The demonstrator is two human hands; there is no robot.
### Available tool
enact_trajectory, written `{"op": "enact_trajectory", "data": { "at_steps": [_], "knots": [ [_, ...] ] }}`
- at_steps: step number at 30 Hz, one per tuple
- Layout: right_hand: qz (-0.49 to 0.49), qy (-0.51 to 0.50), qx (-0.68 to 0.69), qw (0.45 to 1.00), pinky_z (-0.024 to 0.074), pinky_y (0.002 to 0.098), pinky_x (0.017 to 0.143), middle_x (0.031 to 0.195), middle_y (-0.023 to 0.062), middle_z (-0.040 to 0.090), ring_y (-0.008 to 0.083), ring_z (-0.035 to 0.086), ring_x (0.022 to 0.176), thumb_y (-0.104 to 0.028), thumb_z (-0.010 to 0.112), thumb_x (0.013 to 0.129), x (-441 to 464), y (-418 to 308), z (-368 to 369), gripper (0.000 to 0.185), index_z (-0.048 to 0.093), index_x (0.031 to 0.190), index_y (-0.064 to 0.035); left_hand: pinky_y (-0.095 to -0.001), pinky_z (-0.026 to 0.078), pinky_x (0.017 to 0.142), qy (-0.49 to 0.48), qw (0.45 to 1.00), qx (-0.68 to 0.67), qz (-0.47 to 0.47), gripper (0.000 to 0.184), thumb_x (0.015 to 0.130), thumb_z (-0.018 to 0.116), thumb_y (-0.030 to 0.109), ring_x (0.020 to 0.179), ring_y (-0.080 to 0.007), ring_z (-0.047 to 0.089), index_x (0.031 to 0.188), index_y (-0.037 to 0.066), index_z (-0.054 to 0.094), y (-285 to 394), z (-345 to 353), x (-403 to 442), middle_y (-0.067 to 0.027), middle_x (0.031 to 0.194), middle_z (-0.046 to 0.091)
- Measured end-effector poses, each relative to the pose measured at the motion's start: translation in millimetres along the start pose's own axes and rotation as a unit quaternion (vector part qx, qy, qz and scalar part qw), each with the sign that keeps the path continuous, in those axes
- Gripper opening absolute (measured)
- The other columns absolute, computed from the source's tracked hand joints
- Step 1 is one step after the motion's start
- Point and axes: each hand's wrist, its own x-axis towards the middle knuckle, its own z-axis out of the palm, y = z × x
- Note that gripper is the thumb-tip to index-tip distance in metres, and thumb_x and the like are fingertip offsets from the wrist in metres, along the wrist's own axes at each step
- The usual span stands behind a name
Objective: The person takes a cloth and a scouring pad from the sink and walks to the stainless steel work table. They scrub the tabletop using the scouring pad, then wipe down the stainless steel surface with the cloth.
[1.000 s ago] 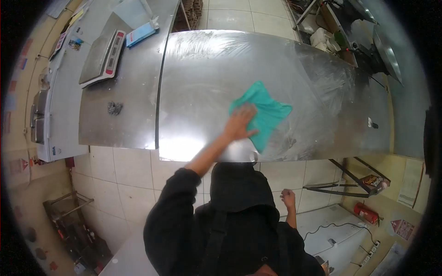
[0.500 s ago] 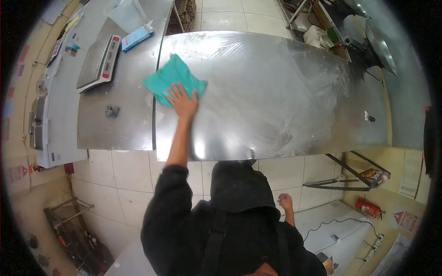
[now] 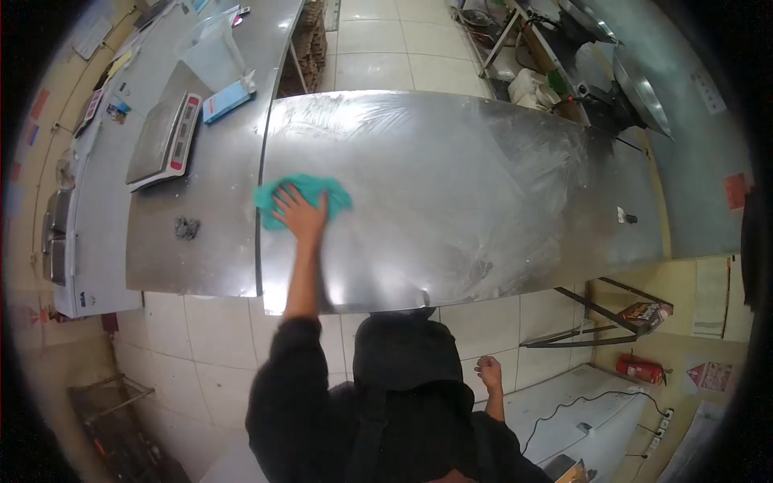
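My left hand (image 3: 299,212) lies flat with its fingers spread on a green cloth (image 3: 332,196), pressing it against the metal table (image 3: 403,185). The cloth is bunched around the hand near the table's left edge, by the seam with the neighbouring counter. My right hand (image 3: 489,373) hangs beside my body, beyond the table's near edge. Its fingers are loosely curled, with nothing visible in them. Whitish smears mark the table's far left and right parts.
The left counter (image 3: 217,249) bears a scale (image 3: 167,143), a blue box (image 3: 226,101), a clear container (image 3: 213,56) and a scouring pad (image 3: 187,229). A small object (image 3: 626,216) lies at the right. Pans (image 3: 642,88) stand at the back right; a folded black frame (image 3: 604,318) is below.
My left hand has swept the cloth leftward, then nearer to me along the left edge, and the cloth has bunched up. The view has shifted slightly. My right hand remains at my side.
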Motion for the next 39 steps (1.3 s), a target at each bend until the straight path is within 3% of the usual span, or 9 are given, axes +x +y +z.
{"op": "enact_trajectory", "data": {
  "at_steps": [6,14,22,24,28,30,35,37,39],
  "knots": [
    [-0.025,0.069,0.0,0.997,0.05,0.0284,0.058,0.087,0.0076,0.063,0.0178,0.066,0.072,-0.016,0.056,0.092,-35.2,4.9,-18.5,0.019,0.059,0.104,-0.0022,-0.0609,0.003,0.112,0.025,0.999,-0.004,0.035,0.089,0.088,0.039,0.062,0.142,-0.045,0.009,0.147,-0.003,0.024,68.2,54.5,112.6,-0.0259,0.153,0.018],
    [0.083,-0.011,0.051,0.995,0.0513,0.0307,0.053,0.085,0.0117,0.065,0.0216,0.066,0.068,-0.014,0.058,0.089,-70.1,93.1,-10.6,0.019,0.061,0.101,0.001,-0.0597,0.005,0.114,-0.088,0.917,-0.195,0.336,0.084,0.083,0.056,0.048,0.142,-0.0419,0.014,0.144,-0.003,0.03,175.9,43.7,-99.7,-0.0216,0.152,0.024],
    [0.001,-0.037,-0.026,0.999,0.0506,0.0302,0.059,0.084,0.0092,0.064,0.0182,0.065,0.072,-0.015,0.056,0.09,-36.6,74.3,-2.3,0.021,0.061,0.1,0.0016,-0.0488,0.02,0.113,-0.156,0.835,-0.23,0.475,0.052,0.097,0.041,0.03,0.142,-0.0322,0.022,0.139,0.0,0.04,152.6,-1.3,-257.4,-0.0178,0.15,0.031],
    [-0.01,-0.034,-0.06,0.998,0.0492,0.0295,0.06,0.086,0.0069,0.064,0.0167,0.064,0.073,-0.019,0.055,0.092,-21.1,51.2,0.6,0.023,0.061,0.104,-0.0004,-0.0454,0.026,0.111,-0.281,0.761,-0.335,0.479,0.047,0.1,0.038,0.028,0.139,-0.0315,0.029,0.136,-0.002,0.043,135.1,-9.4,-265.0,-0.0189,0.146,0.038],
    [-0.085,-0.07,-0.07,0.991,0.0494,0.0288,0.062,0.09,0.0063,0.064,0.0172,0.065,0.075,-0.02,0.06,0.091,4.1,-6.0,3.6,0.025,0.059,0.108,-0.0013,-0.0417,0.031,0.108,-0.484,0.729,-0.336,0.349,0.052,0.102,0.036,0.038,0.131,-0.0286,0.041,0.132,-0.002,0.047,118.5,-28.1,-286.9,-0.0154,0.14,0.047],
    [-0.087,-0.086,0.0,0.993,0.0501,0.0289,0.066,0.098,0.0081,0.064,0.0177,0.064,0.082,-0.024,0.058,0.093,-9.3,-58.7,12.3,0.031,0.058,0.112,0.0006,-0.037,0.035,0.103,-0.612,0.615,-0.442,0.227,0.054,0.102,0.034,0.043,0.115,-0.0264,0.053,0.125,-0.004,0.05,115.6,-29.3,-301.6,-0.0157,0.119,0.058],
    [-0.099,-0.135,0.261,0.951,0.0498,0.0326,0.079,0.12,0.0093,0.057,0.0189,0.059,0.102,-0.034,0.054,0.096,-62.1,-123.3,6.6,0.046,0.049,0.126,0.0,-0.0357,0.037,0.102,-0.617,0.518,-0.58,0.126,0.058,0.1,0.037,0.051,0.113,-0.0219,0.053,0.126,0.002,0.052,128.3,-89.5,-360.4,-0.0087,0.12,0.058],
    [-0.081,-0.26,0.424,0.864,0.0402,0.0426,0.099,0.129,0.0104,0.05,0.0255,0.05,0.118,-0.039,0.052,0.096,-87.9,-120.3,-10.0,0.053,0.041,0.134,-0.0044,-0.0371,0.038,0.102,-0.656,0.486,-0.571,0.092,0.059,0.099,0.038,0.052,0.117,-0.0211,0.051,0.129,0.003,0.051,139.6,-99.3,-388.1,-0.0085,0.126,0.055],
    [-0.104,-0.255,0.427,0.861,0.0411,0.0408,0.098,0.126,0.01,0.051,0.0238,0.05,0.116,-0.039,0.053,0.096,-89.9,-83.8,-28.1,0.052,0.041,0.133,-0.0046,-0.0399,0.043,0.1,-0.688,0.353,-0.63,-0.071,0.057,0.099,0.037,0.052,0.116,-0.0231,0.054,0.13,0.005,0.049,149.9,-107.4,-420.5,-0.01,0.126,0.055]
  ]
}}
